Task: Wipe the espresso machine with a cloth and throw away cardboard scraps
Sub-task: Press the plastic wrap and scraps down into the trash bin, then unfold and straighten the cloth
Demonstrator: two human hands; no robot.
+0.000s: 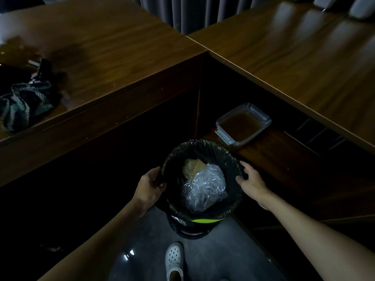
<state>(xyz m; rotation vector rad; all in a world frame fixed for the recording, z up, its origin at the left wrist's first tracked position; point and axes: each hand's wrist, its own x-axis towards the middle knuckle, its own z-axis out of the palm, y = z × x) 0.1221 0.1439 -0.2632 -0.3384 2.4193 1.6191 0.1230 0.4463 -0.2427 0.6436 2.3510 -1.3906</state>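
1. Left hand [151, 185]: fingers are curled round the left rim of the round bin lined with a black plastic bag [203, 141]. The hold looks firm.
2. Right hand [251, 179]: half open, with thumb and fingers bracketing the right rim. I cannot tell whether it actually pinches. A hand on each side likely keeps the bin level and stops it turning.
3. The bin stands low in the corner gap where the two brown wood-grain counters [121, 47] meet. I cannot tell whether it is lifted or resting on the floor.
4. Task thing: a tan flat cardboard scrap [191, 167] lies inside the bin on the far-left side, partly under crumpled clear plastic film [205, 187]. Judgement: the discard step is largely done.
5. A crumpled dark grey-green cloth [22, 102] lies on the left counter, well apart from both hands. It is set aside because both hands are on the bin. The espresso machine cannot be made out, as the far-left shapes are too dim.
6. A clear rectangular plastic container of brown liquid [243, 123] sits on a low shelf just beyond the bin, to the right. There is a risk of knocking it.
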